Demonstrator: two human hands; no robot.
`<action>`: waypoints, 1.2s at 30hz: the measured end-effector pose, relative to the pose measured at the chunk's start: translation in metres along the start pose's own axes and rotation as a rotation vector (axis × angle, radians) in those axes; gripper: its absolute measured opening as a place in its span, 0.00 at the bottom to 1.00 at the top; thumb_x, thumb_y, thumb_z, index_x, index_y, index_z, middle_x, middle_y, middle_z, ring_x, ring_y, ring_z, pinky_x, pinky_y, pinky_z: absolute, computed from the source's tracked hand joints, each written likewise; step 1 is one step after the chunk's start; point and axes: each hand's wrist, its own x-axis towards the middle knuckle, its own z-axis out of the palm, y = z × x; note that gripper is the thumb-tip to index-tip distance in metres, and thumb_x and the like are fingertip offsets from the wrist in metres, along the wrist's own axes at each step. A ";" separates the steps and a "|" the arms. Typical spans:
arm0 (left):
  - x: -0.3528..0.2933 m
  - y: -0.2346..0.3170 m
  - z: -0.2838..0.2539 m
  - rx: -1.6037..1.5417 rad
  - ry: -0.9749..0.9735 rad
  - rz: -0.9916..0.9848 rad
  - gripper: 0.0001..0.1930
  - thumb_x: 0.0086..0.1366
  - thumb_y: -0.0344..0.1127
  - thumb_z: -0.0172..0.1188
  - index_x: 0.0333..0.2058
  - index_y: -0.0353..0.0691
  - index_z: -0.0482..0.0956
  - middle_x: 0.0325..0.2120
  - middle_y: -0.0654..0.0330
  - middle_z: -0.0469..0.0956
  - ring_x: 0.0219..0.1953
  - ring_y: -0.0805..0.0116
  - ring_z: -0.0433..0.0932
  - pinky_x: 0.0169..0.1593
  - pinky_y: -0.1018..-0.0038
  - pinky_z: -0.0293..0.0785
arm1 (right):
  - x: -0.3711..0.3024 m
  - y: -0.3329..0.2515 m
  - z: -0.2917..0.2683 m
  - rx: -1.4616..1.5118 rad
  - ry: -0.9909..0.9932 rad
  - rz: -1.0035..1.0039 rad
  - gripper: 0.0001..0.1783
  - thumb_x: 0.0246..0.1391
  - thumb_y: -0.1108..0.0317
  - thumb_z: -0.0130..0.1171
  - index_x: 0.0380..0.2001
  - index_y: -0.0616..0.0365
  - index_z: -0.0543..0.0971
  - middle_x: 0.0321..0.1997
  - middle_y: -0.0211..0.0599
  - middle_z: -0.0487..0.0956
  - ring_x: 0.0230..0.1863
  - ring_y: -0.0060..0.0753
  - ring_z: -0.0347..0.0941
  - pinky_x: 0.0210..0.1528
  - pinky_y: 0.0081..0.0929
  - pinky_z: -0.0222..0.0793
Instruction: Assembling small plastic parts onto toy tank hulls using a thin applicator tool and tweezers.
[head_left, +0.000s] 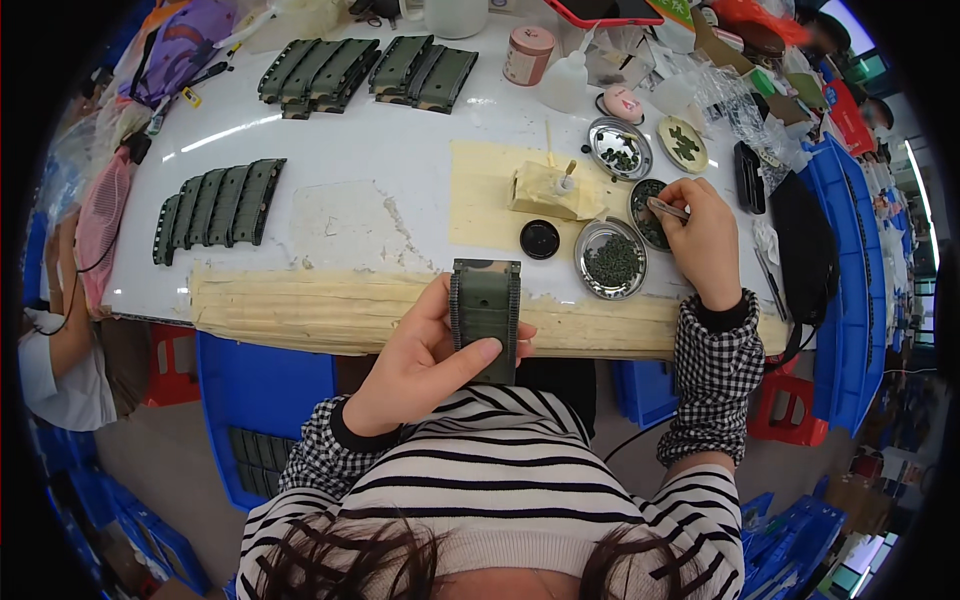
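Observation:
My left hand [412, 368] grips a curved dark-green camouflage plastic part [486, 318] with ribbed side edges, held upright near the table's front edge. The thumb lies across its lower front. In my right hand [708, 243] is a pair of slim metal tweezers [673, 210], pinched between the fingers. Their tips reach into a round dish [634, 204] of small dark-green bits; whether they hold a bit is too small to tell. Just below that stands a metal dish [613, 296] heaped with tiny green pieces. A black round cap [540, 239] lies to its left.
Similar green parts stand in groups at the left [222, 205], far left [318, 72] and far middle [424, 70]. A tape-covered block [548, 192], another metal dish [646, 163] and a cream dish [703, 160] stand near my right hand. Yellowish tape covers the front edge [330, 312].

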 end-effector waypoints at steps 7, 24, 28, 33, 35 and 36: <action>0.000 -0.009 -0.004 0.158 0.039 0.141 0.25 0.67 0.21 0.47 0.60 0.36 0.52 0.49 0.45 0.73 0.51 0.60 0.76 0.55 0.65 0.72 | 0.002 0.004 0.003 -0.041 0.000 -0.010 0.06 0.44 0.72 0.63 0.28 0.59 0.77 0.29 0.38 0.76 0.30 0.43 0.74 0.32 0.35 0.68; -0.003 -0.007 -0.004 0.219 0.048 0.173 0.24 0.66 0.20 0.47 0.59 0.34 0.54 0.48 0.47 0.73 0.51 0.63 0.75 0.55 0.67 0.72 | -0.002 0.002 0.007 -0.065 0.016 -0.029 0.06 0.49 0.71 0.61 0.29 0.60 0.75 0.30 0.40 0.76 0.30 0.46 0.74 0.32 0.38 0.67; -0.003 -0.006 -0.005 0.209 0.048 0.156 0.24 0.66 0.20 0.47 0.59 0.34 0.54 0.49 0.47 0.73 0.51 0.63 0.75 0.55 0.67 0.72 | -0.003 0.007 0.008 -0.014 0.022 -0.067 0.05 0.49 0.77 0.57 0.31 0.63 0.74 0.30 0.45 0.76 0.30 0.48 0.72 0.33 0.35 0.66; 0.001 -0.006 0.000 0.120 0.089 0.211 0.34 0.65 0.19 0.46 0.66 0.40 0.42 0.56 0.48 0.66 0.55 0.62 0.71 0.56 0.63 0.73 | -0.001 0.007 0.004 0.184 0.029 -0.077 0.03 0.54 0.78 0.54 0.31 0.65 0.71 0.26 0.43 0.75 0.25 0.38 0.70 0.29 0.29 0.64; 0.002 -0.007 -0.002 0.149 0.074 0.242 0.39 0.65 0.18 0.46 0.68 0.46 0.34 0.58 0.49 0.63 0.57 0.61 0.70 0.56 0.61 0.73 | -0.002 0.006 0.002 0.288 0.031 -0.053 0.04 0.56 0.76 0.54 0.30 0.64 0.71 0.24 0.39 0.75 0.23 0.27 0.69 0.27 0.24 0.63; 0.003 -0.007 -0.003 0.161 0.061 0.256 0.42 0.65 0.18 0.46 0.68 0.48 0.30 0.59 0.49 0.62 0.57 0.60 0.69 0.56 0.60 0.74 | -0.003 0.006 0.000 0.313 0.006 -0.001 0.04 0.56 0.76 0.55 0.30 0.64 0.72 0.24 0.36 0.75 0.24 0.22 0.68 0.27 0.21 0.61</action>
